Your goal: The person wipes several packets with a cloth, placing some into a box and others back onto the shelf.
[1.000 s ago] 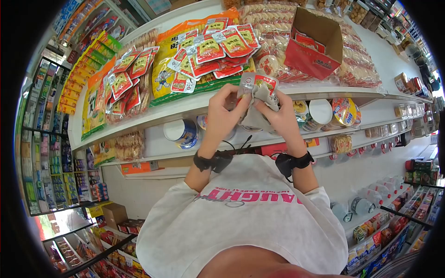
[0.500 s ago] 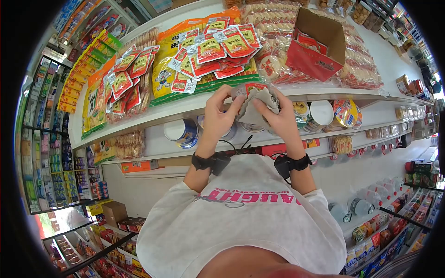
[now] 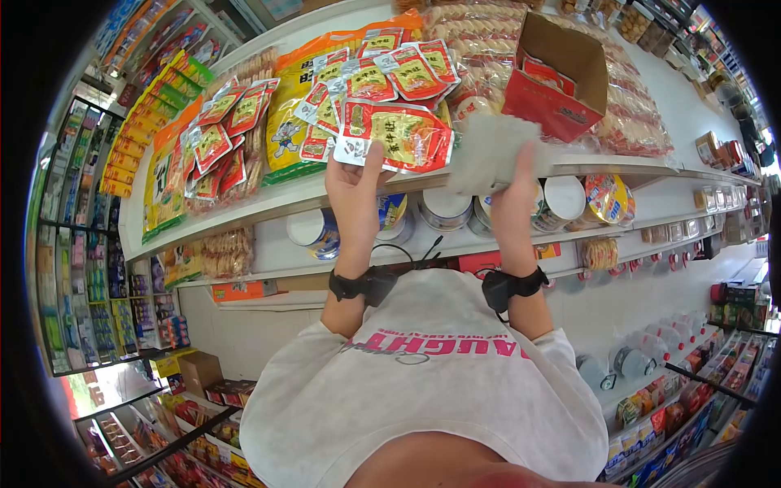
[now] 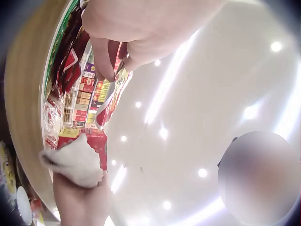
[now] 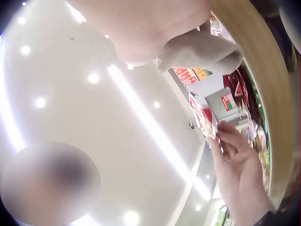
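Observation:
My left hand [image 3: 355, 195] pinches a red and yellow snack packet [image 3: 400, 137] by its white end, above the shelf's front edge. Part of the packet pile [image 3: 370, 81] behind is covered by it in the head view. To the right, my right hand [image 3: 512, 213] grips a crumpled grey-white cloth [image 3: 495, 150], blurred in the head view. The right wrist view has the cloth [image 5: 202, 52] bunched under the fingers and the packet [image 5: 202, 115] upright between the left thumb and fingers. Packet and cloth are apart.
An open red box [image 3: 549, 114] with packets inside stands on bagged crackers right of the pile. A second packet heap [image 3: 215, 146] lies at left. Round tubs [image 3: 561, 199] stand on the lower shelf, below the upper shelf's front edge [image 3: 309, 193].
Earlier both hands were together with the cloth around the packet. They have since moved apart: the left carries the packet leftward, its printed face now showing, and the right keeps the cloth.

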### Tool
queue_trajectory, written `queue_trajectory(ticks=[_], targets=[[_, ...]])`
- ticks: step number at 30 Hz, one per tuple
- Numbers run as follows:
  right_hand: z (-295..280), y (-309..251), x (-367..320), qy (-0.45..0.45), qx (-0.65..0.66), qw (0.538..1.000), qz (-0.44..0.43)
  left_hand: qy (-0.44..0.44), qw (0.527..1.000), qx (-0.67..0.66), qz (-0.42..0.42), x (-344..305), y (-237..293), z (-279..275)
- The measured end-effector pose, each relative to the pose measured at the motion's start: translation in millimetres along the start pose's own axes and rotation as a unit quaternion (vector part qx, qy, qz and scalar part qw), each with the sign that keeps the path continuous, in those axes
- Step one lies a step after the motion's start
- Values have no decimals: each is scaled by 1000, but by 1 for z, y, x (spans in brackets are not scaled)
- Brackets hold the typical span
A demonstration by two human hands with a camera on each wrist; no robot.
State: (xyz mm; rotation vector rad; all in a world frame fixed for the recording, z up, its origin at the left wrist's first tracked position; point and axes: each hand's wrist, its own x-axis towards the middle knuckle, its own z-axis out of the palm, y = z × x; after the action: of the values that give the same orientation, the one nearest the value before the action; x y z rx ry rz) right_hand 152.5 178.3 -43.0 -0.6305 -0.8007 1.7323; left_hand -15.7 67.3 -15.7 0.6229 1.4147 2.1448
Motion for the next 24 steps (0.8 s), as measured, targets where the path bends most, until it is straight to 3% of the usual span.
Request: queue_trajectory(ticks=[3, 6, 9, 12, 15, 17, 21, 24], targets=[[16, 9, -12, -55, -47, 996, 56, -14, 1000, 20, 17, -5, -4, 6], [33, -3, -25, -167, -171, 971, 25, -22, 998, 43, 50, -8, -3, 8], [34, -9, -29, -171, -210, 961, 55, -23, 997, 33, 61, -10, 7, 9], [30, 0, -17, -201, -235, 950, -41, -67, 995, 18, 68, -12, 10, 12], [34, -13, -24, -166, -162, 969, 88, -167, 985, -13, 34, -18, 9, 16], [28, -13, -21, -188, -205, 955, 101, -198, 980, -18, 1, -19, 4, 17], [23, -4, -22, -185, -210, 957, 78, -194, 980, -7, 50, -17, -2, 16], [19, -14, -15, -103, -109, 986, 69, -136, 988, 26, 69, -13, 8, 11]])
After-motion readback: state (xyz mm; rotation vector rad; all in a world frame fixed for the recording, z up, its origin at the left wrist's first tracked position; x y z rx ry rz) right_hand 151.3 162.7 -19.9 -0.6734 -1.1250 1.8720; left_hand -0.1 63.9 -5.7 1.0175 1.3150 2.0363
